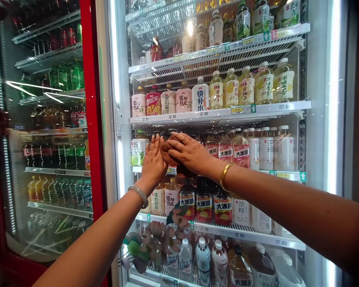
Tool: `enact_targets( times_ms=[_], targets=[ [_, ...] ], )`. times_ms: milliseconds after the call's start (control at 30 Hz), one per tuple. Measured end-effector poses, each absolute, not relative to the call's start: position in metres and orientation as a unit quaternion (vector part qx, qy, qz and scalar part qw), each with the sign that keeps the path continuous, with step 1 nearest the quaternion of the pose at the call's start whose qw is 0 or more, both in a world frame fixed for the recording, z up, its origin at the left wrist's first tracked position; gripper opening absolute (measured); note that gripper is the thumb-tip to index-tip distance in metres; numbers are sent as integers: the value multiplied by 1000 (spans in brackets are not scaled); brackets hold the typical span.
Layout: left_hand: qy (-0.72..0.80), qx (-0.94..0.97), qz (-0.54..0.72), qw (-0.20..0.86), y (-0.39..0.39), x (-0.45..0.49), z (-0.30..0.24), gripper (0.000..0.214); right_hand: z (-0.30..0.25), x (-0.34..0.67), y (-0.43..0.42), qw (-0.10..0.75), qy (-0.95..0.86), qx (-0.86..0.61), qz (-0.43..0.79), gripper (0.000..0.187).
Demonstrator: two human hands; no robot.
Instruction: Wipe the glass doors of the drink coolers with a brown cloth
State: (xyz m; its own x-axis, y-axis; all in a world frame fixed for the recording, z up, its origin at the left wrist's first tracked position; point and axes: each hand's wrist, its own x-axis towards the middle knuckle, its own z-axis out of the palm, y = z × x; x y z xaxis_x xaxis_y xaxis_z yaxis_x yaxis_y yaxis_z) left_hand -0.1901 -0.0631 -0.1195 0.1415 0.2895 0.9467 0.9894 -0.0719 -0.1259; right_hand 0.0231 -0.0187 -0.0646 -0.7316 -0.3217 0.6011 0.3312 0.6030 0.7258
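Note:
Both my hands reach into the middle shelf of an open drinks fridge. My right hand, with a gold bangle on its wrist, lies with curved fingers over a dark brown bottle. My left hand, with a pale bangle on its wrist, stands flat and upright, fingers stretched up, pressed against the left side of that bottle. Most of the bottle is hidden by the hands. A green-labelled bottle stands just left of my left hand. Red-labelled tea bottles stand in a row to the right.
White wire shelves above and below hold rows of tea and juice bottles. Dark iced-tea bottles sit one shelf down, and large bottles at the bottom. A red-framed fridge with a shut glass door stands on the left.

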Motion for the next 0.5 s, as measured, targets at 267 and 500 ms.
enact_targets(
  times_ms=[267,500],
  targets=[
    [-525,-606,-396,448,-62,-197,-114,67,-42,13,-21,412,-804,-78,-421,37],
    [-521,-614,-391,446,-65,-205,-116,70,-74,-6,-25,406,-811,-46,-418,37]
  ],
)
